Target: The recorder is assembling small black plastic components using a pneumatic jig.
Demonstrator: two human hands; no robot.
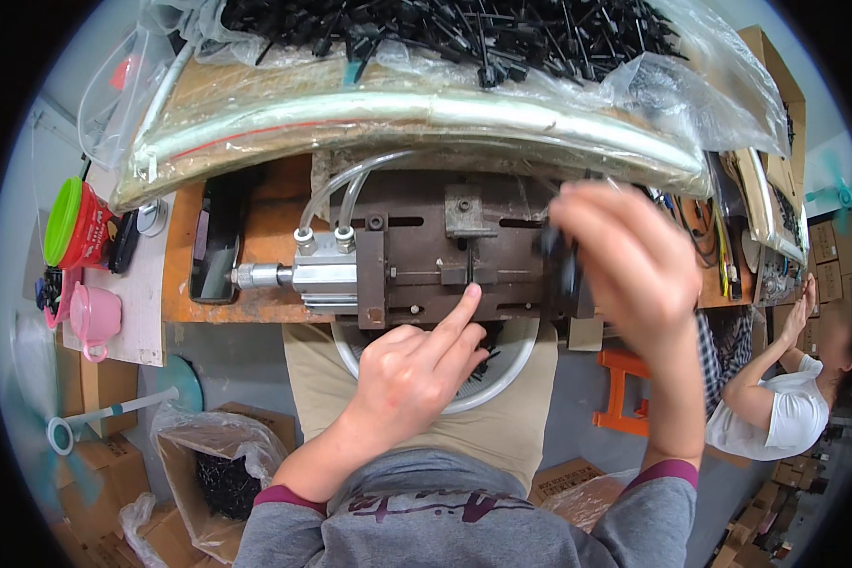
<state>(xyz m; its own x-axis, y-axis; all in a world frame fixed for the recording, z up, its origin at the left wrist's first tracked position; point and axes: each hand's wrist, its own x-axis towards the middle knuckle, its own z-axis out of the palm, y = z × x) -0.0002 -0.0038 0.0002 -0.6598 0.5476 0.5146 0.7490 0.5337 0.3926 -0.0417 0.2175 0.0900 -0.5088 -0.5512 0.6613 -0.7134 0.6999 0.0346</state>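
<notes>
My left hand (418, 371) is curled with the index finger stretched out, its tip touching a small black part (470, 265) standing in the slot of a dark metal press fixture (417, 241) on the bench. My right hand (630, 256) is raised over the fixture's right end, blurred, its fingers around a black knob or handle (559, 260) there. A silver pneumatic cylinder (317, 275) with two clear hoses feeds the fixture from the left. A white bowl (516, 364) holding black parts sits on my lap under the fixture.
A clear plastic sheet heaped with several black parts (464, 38) lies across the bench top. A red and green container (76, 222) and a pink cup (95, 317) stand at left. A bag-lined carton of black parts (220, 478) sits on the floor. Another person (786, 398) sits at right by an orange stool (620, 393).
</notes>
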